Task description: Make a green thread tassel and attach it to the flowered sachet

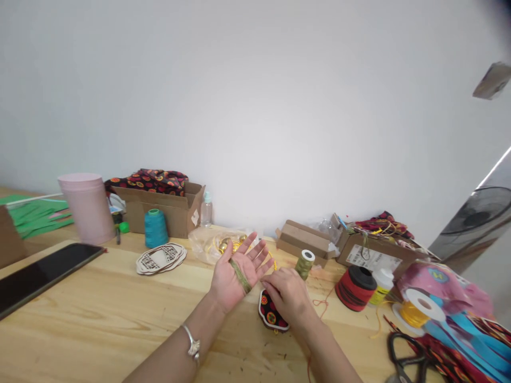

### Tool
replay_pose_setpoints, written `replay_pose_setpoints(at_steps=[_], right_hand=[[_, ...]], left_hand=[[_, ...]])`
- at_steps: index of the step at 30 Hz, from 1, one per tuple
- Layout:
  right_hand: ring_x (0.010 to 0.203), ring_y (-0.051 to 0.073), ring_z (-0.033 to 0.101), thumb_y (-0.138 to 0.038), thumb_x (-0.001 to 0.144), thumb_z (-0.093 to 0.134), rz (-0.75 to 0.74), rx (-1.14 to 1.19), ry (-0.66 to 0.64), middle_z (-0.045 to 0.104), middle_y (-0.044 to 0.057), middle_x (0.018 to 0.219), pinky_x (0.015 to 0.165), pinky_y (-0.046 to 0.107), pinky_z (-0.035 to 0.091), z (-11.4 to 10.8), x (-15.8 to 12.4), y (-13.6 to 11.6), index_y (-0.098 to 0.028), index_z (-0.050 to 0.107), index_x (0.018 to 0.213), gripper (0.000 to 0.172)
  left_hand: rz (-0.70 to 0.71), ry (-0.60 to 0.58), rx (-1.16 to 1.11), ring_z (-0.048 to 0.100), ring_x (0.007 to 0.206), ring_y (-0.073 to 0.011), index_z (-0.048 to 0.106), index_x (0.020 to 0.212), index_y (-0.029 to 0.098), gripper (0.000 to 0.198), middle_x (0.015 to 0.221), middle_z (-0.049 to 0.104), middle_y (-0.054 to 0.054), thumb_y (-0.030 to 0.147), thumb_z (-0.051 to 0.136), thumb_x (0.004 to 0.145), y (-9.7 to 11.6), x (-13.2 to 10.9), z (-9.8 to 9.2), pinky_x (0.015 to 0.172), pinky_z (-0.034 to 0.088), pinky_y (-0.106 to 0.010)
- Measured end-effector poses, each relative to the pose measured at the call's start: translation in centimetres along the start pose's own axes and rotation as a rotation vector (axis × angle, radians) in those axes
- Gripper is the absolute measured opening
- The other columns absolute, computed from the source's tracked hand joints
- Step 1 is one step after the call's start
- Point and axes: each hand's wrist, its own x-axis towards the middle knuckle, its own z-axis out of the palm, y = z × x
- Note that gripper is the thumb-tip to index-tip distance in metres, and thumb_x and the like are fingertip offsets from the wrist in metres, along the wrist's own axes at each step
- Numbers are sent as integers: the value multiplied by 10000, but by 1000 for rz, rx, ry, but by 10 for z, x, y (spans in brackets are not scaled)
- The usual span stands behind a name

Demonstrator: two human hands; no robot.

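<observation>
My left hand (247,271) is held palm up with its fingers stretched out, and a band of olive-green thread (240,275) is wound around its palm. Close to the left fingertips, my right hand (289,295) is closed in a pinch on the thread, though the strand itself is too fine to trace. Just behind the right hand stands a spool of olive-green thread (305,264). A dark patterned fabric piece with a pale edge (272,311) lies on the table under the right hand, partly covered by it.
Around the wooden table (99,330) are a phone (48,274), a pink bin (88,210), a teal thread cone (155,229), stacked wooden cutouts (162,259), a cardboard box (159,213), a red ribbon roll (355,287), a yellow cord spool (417,311) and black-handled scissors (405,359).
</observation>
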Motion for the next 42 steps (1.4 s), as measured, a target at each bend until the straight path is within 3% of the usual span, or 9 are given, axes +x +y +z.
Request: replay_pose_setpoints(at_steps=[4, 7, 13, 21, 25, 29, 35, 38, 42], right_hand=[[613, 152, 454, -188, 860, 394, 8, -47, 95, 578, 29, 589, 595, 270, 288, -5, 1, 4, -180, 604, 680, 277], [643, 167, 433, -187, 866, 375, 35, -82, 185, 583, 50, 624, 610, 286, 290, -19, 4, 9, -164, 621, 772, 264], [648, 167, 463, -193, 840, 418, 67, -94, 314, 612, 39, 651, 622, 290, 325, -57, 21, 23, -178, 636, 811, 220], [686, 169, 509, -219, 828, 470, 96, -21, 476, 636, 34, 711, 666, 296, 394, -123, 52, 27, -187, 634, 824, 167], [688, 173, 522, -230, 828, 471, 104, 22, 473, 638, 36, 702, 660, 299, 402, -131, 57, 27, -187, 637, 815, 172], [679, 152, 553, -242, 847, 445, 84, 140, 317, 649, 26, 727, 636, 270, 409, -97, 38, 22, -203, 630, 835, 189], [572, 134, 501, -208, 879, 364, -103, 107, 72, 584, 13, 569, 640, 277, 369, -36, 1, -13, -193, 610, 782, 266], [570, 136, 477, -182, 874, 367, -132, 119, 42, 573, 17, 566, 639, 280, 356, -32, -4, -28, -187, 598, 807, 241], [575, 141, 456, -172, 863, 379, -129, 169, 28, 565, 20, 562, 613, 277, 344, -39, 0, -41, -182, 594, 798, 225]], left_hand=[[-27, -17, 85, 571, 703, -178, 635, 759, 117, 453, 712, 603, -78, 364, 271, 872, -7, -3, 6, 810, 417, -429], [-83, -78, 174, 534, 628, -159, 625, 669, 101, 508, 626, 557, -65, 383, 254, 872, -17, -2, 17, 769, 429, -403], [-168, -221, 292, 540, 648, -172, 639, 700, 71, 573, 638, 559, -95, 380, 191, 880, -22, 16, 60, 722, 428, -354], [-21, -278, 253, 532, 573, -166, 665, 705, 123, 620, 579, 549, -68, 400, 139, 882, -2, 28, 129, 681, 461, -393], [62, -314, 169, 528, 562, -145, 670, 757, 183, 544, 582, 538, -33, 396, 185, 879, 12, 20, 148, 669, 477, -377], [147, -257, 94, 562, 654, -144, 628, 960, 255, 437, 688, 576, -18, 367, 214, 880, 24, 11, 137, 741, 471, -384], [273, -89, 31, 566, 888, -205, 478, 1187, 198, 486, 929, 595, -90, 459, 238, 854, 37, 13, 74, 867, 407, -471], [256, -20, 68, 552, 927, -231, 466, 1193, 192, 521, 990, 579, -112, 512, 282, 824, 40, 11, 47, 867, 380, -530], [171, 26, 124, 526, 968, -243, 453, 1203, 185, 557, 1056, 558, -130, 545, 327, 796, 38, 6, 27, 886, 342, -546]])
